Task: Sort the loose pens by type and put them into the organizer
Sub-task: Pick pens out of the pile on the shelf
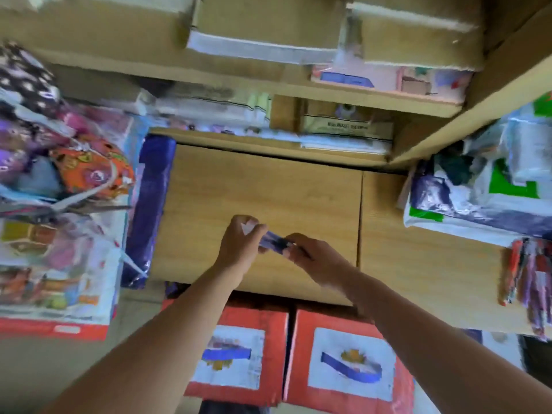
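Blue-purple item [273, 239] pinched between left hand [240, 245] and right hand [312, 256], print unreadable.

Only blurred, illegible print on the shelf box [346, 127]

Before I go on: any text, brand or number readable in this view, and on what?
None can be read.
Beige shelf box: one dark printed line, too blurred.
Red boxes: white labels with a blue ribbon emblem, no legible words.
Colourful packs at left: print blurred.
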